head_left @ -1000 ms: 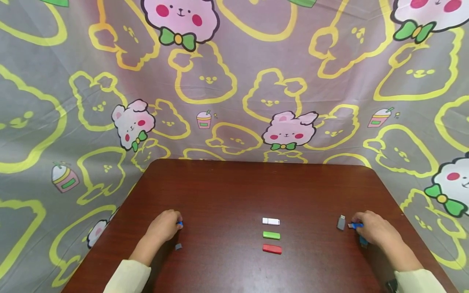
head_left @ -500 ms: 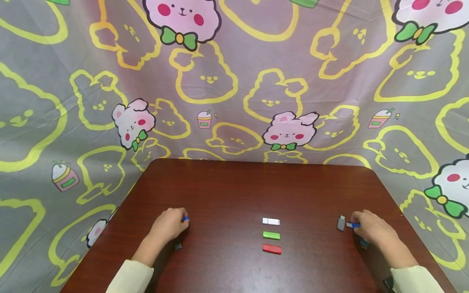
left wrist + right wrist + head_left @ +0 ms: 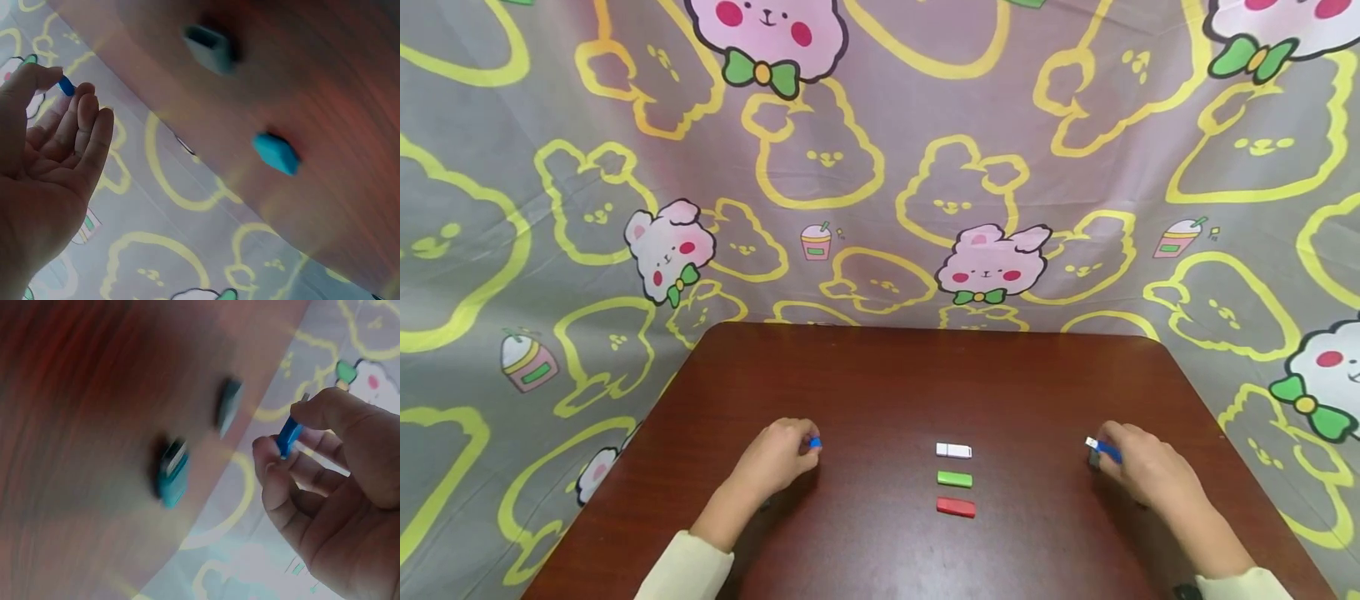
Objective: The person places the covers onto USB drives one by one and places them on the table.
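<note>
My left hand [image 3: 775,458] pinches a small blue USB cap [image 3: 66,85] between thumb and fingertip. On the table by that hand lie a grey cap [image 3: 210,50], its hollow end showing, and a teal cap [image 3: 276,153]. Over on the right side, my right hand [image 3: 1153,467] holds a blue USB flash drive [image 3: 289,435] by its body, bare metal plug [image 3: 1091,442] pointing left and away. Under and beside this hand are a grey flash drive [image 3: 229,406] and a teal flash drive [image 3: 173,475] with its plug uncovered; the teal one is hidden by the hand in the head view.
Between the hands, a white flash drive [image 3: 953,451], a green one [image 3: 955,479] and a red one [image 3: 956,507] lie in a column on the brown table [image 3: 865,383]. A cartoon-print cloth [image 3: 880,200] hangs behind and along both sides.
My left hand has moved right with the blue cap. My right hand has shifted left and slightly away with the blue flash drive, now overlapping the grey drive.
</note>
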Tool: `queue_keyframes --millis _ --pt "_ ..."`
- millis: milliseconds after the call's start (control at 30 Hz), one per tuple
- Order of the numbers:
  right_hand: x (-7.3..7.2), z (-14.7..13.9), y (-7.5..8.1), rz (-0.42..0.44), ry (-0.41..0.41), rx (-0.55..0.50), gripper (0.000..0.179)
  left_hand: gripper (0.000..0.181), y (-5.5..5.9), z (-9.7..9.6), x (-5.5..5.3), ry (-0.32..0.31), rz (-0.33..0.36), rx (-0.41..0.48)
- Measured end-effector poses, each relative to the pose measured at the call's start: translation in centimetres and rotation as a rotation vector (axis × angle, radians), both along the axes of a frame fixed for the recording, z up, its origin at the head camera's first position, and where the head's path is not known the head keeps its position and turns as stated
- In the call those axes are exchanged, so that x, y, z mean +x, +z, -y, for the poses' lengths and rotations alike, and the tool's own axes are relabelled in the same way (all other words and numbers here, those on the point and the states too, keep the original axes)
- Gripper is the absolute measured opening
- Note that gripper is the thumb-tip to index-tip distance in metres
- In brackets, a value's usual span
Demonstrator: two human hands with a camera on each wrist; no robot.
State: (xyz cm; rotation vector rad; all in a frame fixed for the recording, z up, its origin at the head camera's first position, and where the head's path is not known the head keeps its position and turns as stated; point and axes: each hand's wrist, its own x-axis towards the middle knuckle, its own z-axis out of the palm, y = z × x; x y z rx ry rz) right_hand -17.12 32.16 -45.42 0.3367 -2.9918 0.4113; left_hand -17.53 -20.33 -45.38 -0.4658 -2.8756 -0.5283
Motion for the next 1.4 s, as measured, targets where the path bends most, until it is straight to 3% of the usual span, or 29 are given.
queue_keyframes --millis 300,467,600,1000,1233,1400 --pt "1.8 4.8 -0.1 -0.208 0.136 -0.091 0.024 0.012 0.3 -3.7 0.5 -0.140 0.024 -0.012" --pt "2.5 6.4 -0.2 -0.142 0.140 -0.102 0.025 0.013 0.0 -5.3 0.7 -0.215 0.067 0.000" --pt "2.7 7.0 -0.4 -0.103 0.138 -0.093 0.025 0.014 -0.1 -6.1 0.8 -0.231 0.097 -0.005" --pt "3.7 8.9 -0.8 -0.098 0.166 -0.076 0.023 0.010 -0.3 -8.3 0.8 -0.311 0.054 -0.006" --pt "4.1 10.4 -1.1 -0.208 0.267 -0.115 0.024 0.012 -0.3 -9.9 1.2 -0.344 0.060 -0.027" --pt "4.3 11.5 -0.9 -0.161 0.310 -0.104 0.024 0.013 -0.2 -11.0 1.7 -0.375 0.064 -0.044"
